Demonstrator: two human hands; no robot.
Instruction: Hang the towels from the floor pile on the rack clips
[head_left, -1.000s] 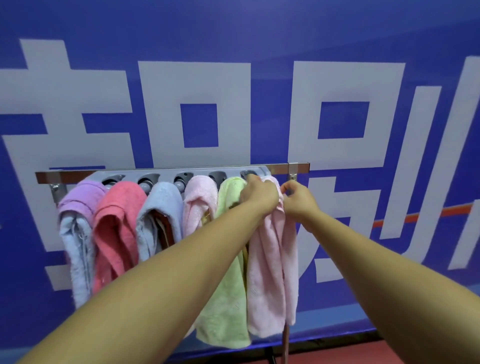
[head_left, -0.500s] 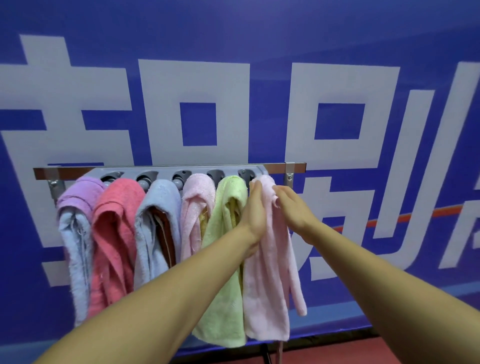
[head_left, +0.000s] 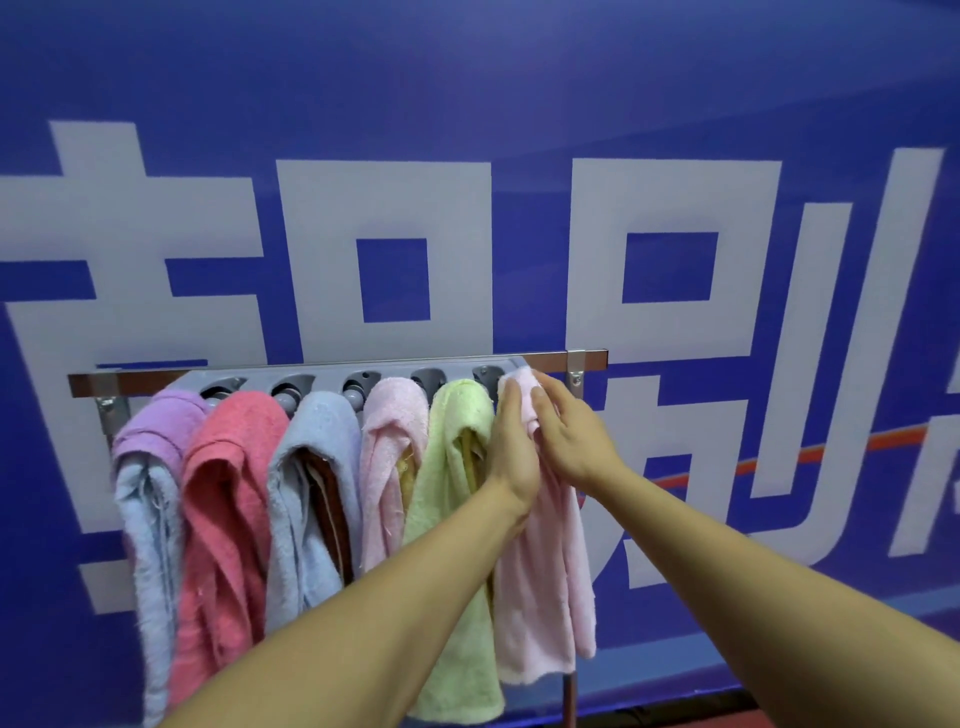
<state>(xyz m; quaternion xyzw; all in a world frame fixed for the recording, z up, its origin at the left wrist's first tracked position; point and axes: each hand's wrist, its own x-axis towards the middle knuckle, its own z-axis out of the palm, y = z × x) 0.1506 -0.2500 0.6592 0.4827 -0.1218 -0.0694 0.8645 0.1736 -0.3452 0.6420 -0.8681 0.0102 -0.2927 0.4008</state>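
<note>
A grey clip rack (head_left: 332, 371) on a brown bar (head_left: 550, 358) holds several towels side by side. The rightmost pale pink towel (head_left: 545, 597) hangs from the last clip. My left hand (head_left: 511, 447) lies flat with straight fingers against its left side near the top. On the towel's right side, my right hand (head_left: 569, 431) presses with straight fingers, so the cloth sits between both palms. To their left hangs the green towel (head_left: 452, 519). The floor pile is out of view.
Further left hang a pink towel (head_left: 389, 467), a light blue towel (head_left: 306, 499), a coral towel (head_left: 228, 519) and a lilac towel (head_left: 156, 431). A blue wall banner (head_left: 519, 182) with large white characters stands right behind the rack. A stand pole (head_left: 570, 701) runs down below the rack.
Both hands have let go of the towel's top at the clip and flattened out, sliding slightly down its sides. The pale pink towel now hangs on its own.
</note>
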